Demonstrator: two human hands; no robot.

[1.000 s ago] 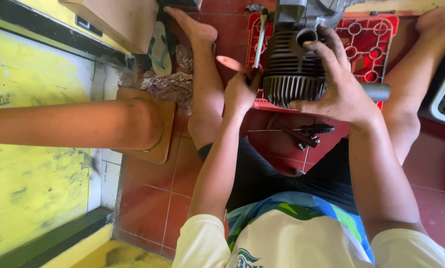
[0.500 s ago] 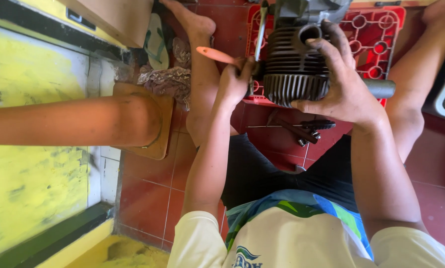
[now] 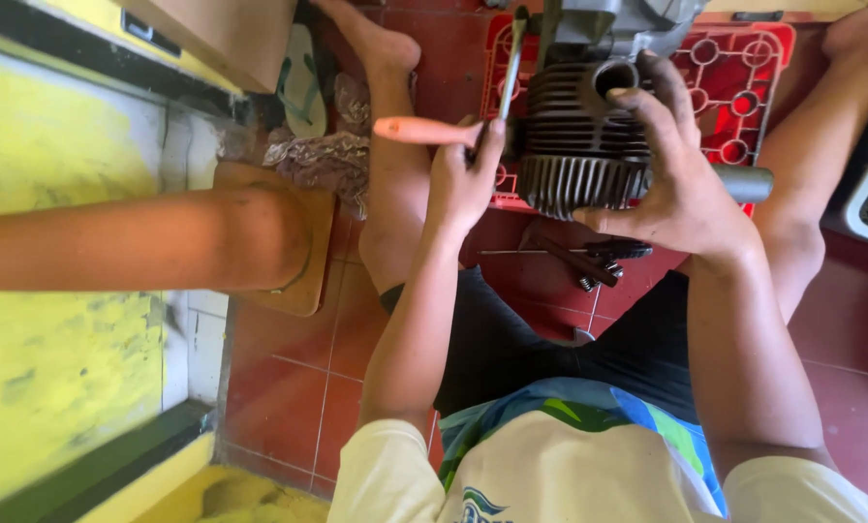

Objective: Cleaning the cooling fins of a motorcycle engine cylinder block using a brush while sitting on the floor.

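Far left: a yellow wall (image 3: pixel 56 174), crossed by another person's bare leg (image 3: pixel 134 237); open red tiled floor (image 3: pixel 289 387) is left below it. The left hand (image 3: pixel 463 179) is closed round an orange-handled screwdriver (image 3: pixel 424 131), held level beside the finned engine cylinder (image 3: pixel 574 145). The cylinder sits on a red plastic crate (image 3: pixel 744 77) between the knees. The right hand (image 3: pixel 681 179) is spread wide over its fins. Since half a second ago, the screwdriver handle has been levelled.
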